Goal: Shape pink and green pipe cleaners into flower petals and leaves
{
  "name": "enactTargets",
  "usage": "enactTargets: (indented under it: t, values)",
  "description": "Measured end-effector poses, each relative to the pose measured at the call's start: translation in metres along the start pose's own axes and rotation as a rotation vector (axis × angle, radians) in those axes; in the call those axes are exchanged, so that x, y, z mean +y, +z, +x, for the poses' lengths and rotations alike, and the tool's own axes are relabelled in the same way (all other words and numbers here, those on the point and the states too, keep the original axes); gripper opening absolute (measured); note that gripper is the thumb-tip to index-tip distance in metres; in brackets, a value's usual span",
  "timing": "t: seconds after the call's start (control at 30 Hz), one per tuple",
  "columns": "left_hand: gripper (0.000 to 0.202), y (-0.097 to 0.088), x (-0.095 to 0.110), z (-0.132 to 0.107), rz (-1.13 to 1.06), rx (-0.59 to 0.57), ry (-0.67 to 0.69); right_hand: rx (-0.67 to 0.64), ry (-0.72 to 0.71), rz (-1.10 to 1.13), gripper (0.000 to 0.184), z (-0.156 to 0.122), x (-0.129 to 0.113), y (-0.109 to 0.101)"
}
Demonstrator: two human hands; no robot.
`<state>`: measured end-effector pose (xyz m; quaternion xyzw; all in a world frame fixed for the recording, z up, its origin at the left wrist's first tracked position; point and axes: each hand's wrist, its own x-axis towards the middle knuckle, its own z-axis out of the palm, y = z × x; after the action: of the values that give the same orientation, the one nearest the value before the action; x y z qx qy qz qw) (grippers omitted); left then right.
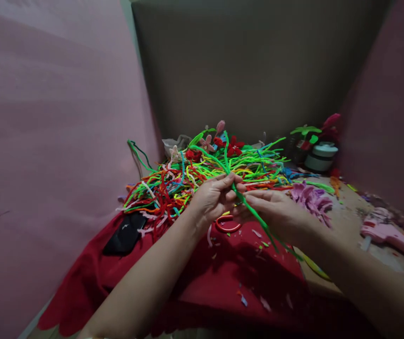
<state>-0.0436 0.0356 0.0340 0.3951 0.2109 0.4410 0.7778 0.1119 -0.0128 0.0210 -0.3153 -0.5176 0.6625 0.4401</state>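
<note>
Green stem [265, 228] slants between both hands, just above the red cloth [223, 278]. Left hand [216, 195] pinches its upper part, thumb and fingers shut on it; right hand [275, 212] clamps it just below, fingers nearly straight. Behind them lies a pile [187, 181] of coloured pipe cleaners; a purple flower [311, 197] and a pink glue gun [388, 230] lie to the right

Dim and soft overall; brightest at frame centre on the heap of pipe cleaners [187, 181] and green stem [258, 219]. Heavily shadowed at lower centre and lower right. Stretched and blurred toward the edges, bowed at corners.
</note>
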Motion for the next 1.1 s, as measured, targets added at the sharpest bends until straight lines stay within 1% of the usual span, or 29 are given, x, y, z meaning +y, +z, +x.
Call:
enactTargets:
  t: [0.1, 0.2, 0.27, 0.37, 0.5, 0.57, 0.67, 0.77, 0.93, 1.0, 1.1]
  values:
    - [0.012, 0.001, -0.008, 0.000, 0.053, 0.023, 0.001, 0.125, 0.039, 0.093, 0.020, 0.009, 0.004, 0.011]
    - [0.016, 0.001, -0.011, 0.000, 0.145, 0.077, -0.024, 0.233, 0.046, 0.099, 0.018, 0.011, 0.008, 0.011]
    - [0.020, 0.002, -0.011, 0.000, 0.180, 0.096, -0.023, 0.258, 0.059, 0.101, 0.020, 0.011, 0.010, 0.008]
    - [0.023, 0.003, -0.013, 0.000, 0.167, 0.116, 0.002, 0.258, 0.044, 0.094, 0.019, 0.009, 0.012, 0.007]
    - [0.026, 0.005, -0.015, 0.000, 0.176, 0.176, 0.027, 0.246, -0.013, 0.019, 0.019, 0.006, 0.013, 0.008]
    - [0.026, 0.006, -0.016, 0.000, 0.179, 0.183, 0.027, 0.239, -0.021, 0.012, 0.018, 0.004, 0.013, 0.008]
    - [0.029, 0.008, -0.017, 0.000, 0.168, 0.155, 0.030, 0.227, 0.007, 0.098, 0.015, 0.002, 0.012, 0.007]
    - [0.035, 0.009, -0.018, 0.000, 0.157, 0.137, 0.072, 0.191, 0.033, 0.219, 0.014, 0.003, 0.012, 0.007]
    - [0.035, 0.010, -0.019, -0.001, 0.164, 0.164, 0.091, 0.161, 0.042, 0.330, 0.019, 0.004, 0.012, 0.006]
    - [0.033, 0.010, -0.019, -0.002, 0.176, 0.173, 0.105, 0.163, 0.068, 0.362, 0.019, 0.004, 0.012, 0.005]
    - [0.026, 0.010, -0.020, -0.003, 0.245, 0.145, 0.142, 0.169, 0.102, 0.414, 0.017, 0.004, 0.010, 0.004]
